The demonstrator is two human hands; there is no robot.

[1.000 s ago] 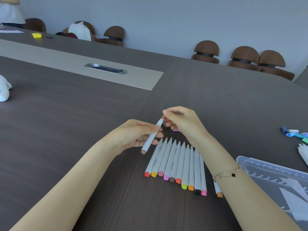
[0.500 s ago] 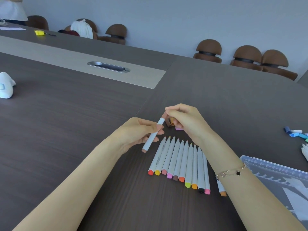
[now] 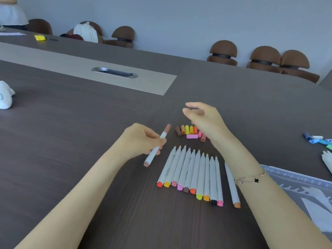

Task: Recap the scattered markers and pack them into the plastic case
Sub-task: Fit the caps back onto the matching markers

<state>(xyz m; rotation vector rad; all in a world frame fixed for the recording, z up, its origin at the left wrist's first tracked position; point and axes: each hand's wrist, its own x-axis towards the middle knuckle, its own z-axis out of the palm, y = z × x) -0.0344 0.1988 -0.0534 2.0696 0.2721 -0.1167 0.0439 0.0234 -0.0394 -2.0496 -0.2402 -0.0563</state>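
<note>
My left hand (image 3: 142, 141) grips a white marker (image 3: 156, 150) with a tan cap on its upper end, tilted up to the right. Empty, with its fingers spread, my right hand (image 3: 204, 121) hovers above a cluster of loose caps (image 3: 188, 132) in brown, orange, yellow and pink. Below them a row of uncapped white markers (image 3: 192, 171) lies side by side on the dark table, with one more marker (image 3: 231, 184) apart at the right under my wrist. The clear plastic case (image 3: 301, 184) lies open at the right edge.
Blue and green caps (image 3: 316, 140) and more white markers (image 3: 327, 159) lie at the far right. A white object (image 3: 5, 95) sits at the left edge. A metal cable slot (image 3: 115, 72) is set in the table's pale strip. Brown chairs line the far side.
The tan cap now sits on the marker in my left hand. My right hand has let go of it, lifted up and right, and opened, uncovering the loose caps.
</note>
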